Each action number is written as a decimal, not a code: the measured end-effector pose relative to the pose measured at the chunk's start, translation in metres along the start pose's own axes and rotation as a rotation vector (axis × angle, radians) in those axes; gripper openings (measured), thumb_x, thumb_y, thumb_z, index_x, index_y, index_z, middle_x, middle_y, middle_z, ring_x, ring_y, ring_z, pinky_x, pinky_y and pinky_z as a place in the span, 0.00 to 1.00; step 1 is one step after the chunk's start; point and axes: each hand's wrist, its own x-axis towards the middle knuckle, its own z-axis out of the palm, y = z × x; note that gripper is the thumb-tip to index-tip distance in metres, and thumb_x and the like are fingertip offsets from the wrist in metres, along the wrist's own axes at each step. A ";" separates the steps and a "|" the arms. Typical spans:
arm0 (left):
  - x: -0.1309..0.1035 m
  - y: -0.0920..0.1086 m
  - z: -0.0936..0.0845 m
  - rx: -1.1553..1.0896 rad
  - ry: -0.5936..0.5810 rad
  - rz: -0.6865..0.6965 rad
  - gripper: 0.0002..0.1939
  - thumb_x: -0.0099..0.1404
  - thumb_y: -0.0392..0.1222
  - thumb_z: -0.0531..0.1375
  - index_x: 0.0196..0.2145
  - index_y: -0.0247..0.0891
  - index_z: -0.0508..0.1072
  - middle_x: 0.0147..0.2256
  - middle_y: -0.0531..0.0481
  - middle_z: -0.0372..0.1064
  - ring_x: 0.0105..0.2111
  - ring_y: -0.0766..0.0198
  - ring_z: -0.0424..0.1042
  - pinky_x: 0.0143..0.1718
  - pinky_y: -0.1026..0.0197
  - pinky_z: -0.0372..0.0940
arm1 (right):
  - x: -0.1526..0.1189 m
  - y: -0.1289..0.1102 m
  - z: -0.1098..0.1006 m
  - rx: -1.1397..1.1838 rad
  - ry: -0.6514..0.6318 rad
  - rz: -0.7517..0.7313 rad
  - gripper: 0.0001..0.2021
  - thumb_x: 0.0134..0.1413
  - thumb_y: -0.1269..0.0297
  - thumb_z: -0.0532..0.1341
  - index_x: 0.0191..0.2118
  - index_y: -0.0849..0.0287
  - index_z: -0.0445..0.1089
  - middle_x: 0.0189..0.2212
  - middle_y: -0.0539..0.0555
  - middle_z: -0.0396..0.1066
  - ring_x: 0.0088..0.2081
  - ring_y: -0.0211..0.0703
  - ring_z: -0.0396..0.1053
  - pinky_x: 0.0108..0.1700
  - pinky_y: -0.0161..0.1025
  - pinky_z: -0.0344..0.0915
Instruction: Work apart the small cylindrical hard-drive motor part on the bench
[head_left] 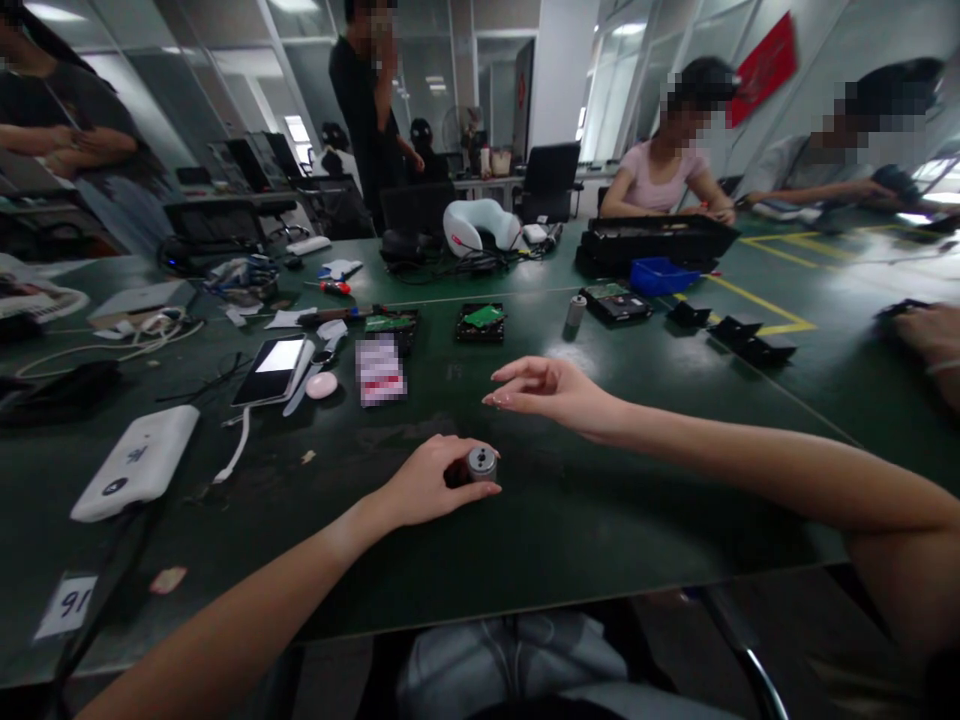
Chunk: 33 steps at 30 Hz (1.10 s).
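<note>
Dark green surface (615,530): runs wide before me, a black mesh-backed office chair (551,178) beyond its far side.
Silver-grey metal cylinder (483,464): upright near my edge of the surface, dark holes in its round top.
Left hand (431,480): fingers curved round the cylinder from its left, thumb along the near side, closed on it.
Right hand (566,395): fingers half curled, a small gap to the thumb, held beyond the cylinder; I see nothing in them.
Heft: dense for its size, I judge, so a loose pinch could slip.
Metal wall: stiff, likely smooth; firm squeezing should not dent it.
Top holes: probably the touchier part; I would keep off them.
Best hold: round the side, thumb opposite fingers.
Second silver-grey cylinder (575,311): standing farther off, well apart from both hands.
</note>
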 end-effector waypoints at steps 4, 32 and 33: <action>0.000 0.002 -0.001 0.002 -0.003 -0.010 0.18 0.60 0.52 0.62 0.46 0.44 0.71 0.42 0.53 0.74 0.40 0.59 0.70 0.45 0.58 0.60 | 0.001 -0.008 0.001 0.096 0.012 0.047 0.16 0.43 0.68 0.70 0.41 0.60 0.71 0.33 0.51 0.79 0.42 0.41 0.75 0.49 0.40 0.68; 0.161 0.131 0.148 0.413 0.076 0.103 0.32 0.68 0.46 0.48 0.63 0.23 0.46 0.63 0.29 0.46 0.63 0.39 0.44 0.58 0.42 0.50 | 0.016 -0.019 0.020 -0.450 -0.145 -0.238 0.13 0.51 0.61 0.65 0.40 0.64 0.71 0.35 0.56 0.77 0.38 0.42 0.76 0.45 0.41 0.70; 0.172 0.127 0.147 0.384 0.071 0.122 0.31 0.69 0.46 0.47 0.63 0.24 0.47 0.63 0.31 0.47 0.63 0.41 0.44 0.58 0.43 0.51 | 0.015 -0.018 0.022 -0.455 -0.162 -0.245 0.13 0.52 0.61 0.65 0.40 0.63 0.71 0.35 0.56 0.77 0.37 0.41 0.75 0.44 0.41 0.70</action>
